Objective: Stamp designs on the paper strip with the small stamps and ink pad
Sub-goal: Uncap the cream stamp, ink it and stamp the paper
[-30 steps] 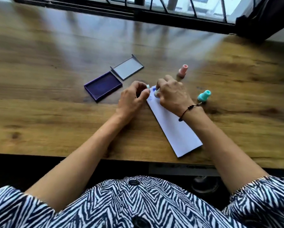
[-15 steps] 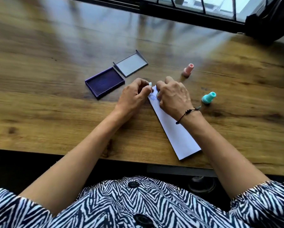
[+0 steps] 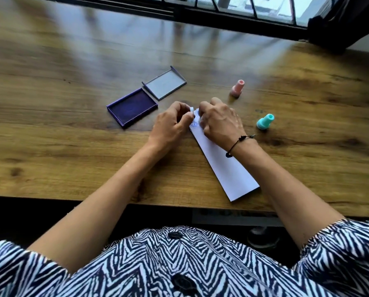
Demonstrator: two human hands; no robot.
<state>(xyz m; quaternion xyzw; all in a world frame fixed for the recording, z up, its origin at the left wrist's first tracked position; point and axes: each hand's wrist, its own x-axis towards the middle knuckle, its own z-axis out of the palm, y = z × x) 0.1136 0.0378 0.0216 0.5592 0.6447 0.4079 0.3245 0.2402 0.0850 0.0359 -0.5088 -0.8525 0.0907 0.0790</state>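
Note:
A white paper strip [image 3: 224, 166] lies slanted on the wooden table [image 3: 72, 146], with one round blue print [image 3: 193, 124] near its far end. My left hand [image 3: 170, 125] pinches the strip's far left corner, which curls up a little. My right hand [image 3: 220, 123] is curled over the far end of the strip, its fingers closed on a small stamp that is almost fully hidden. The open purple ink pad [image 3: 132, 107] sits left of my hands. A pink stamp [image 3: 237, 87] and a teal stamp [image 3: 264, 121] stand upright to the right.
The ink pad's clear lid [image 3: 164, 84] lies just behind the pad. A window frame [image 3: 222, 20] runs along the table's far edge, with a dark object [image 3: 337, 28] at the far right. The table's near edge is close to my body.
Both hands stay at the strip's far end. The round blue print, partly covered a second ago, now shows between them. The camera view has shifted slightly.

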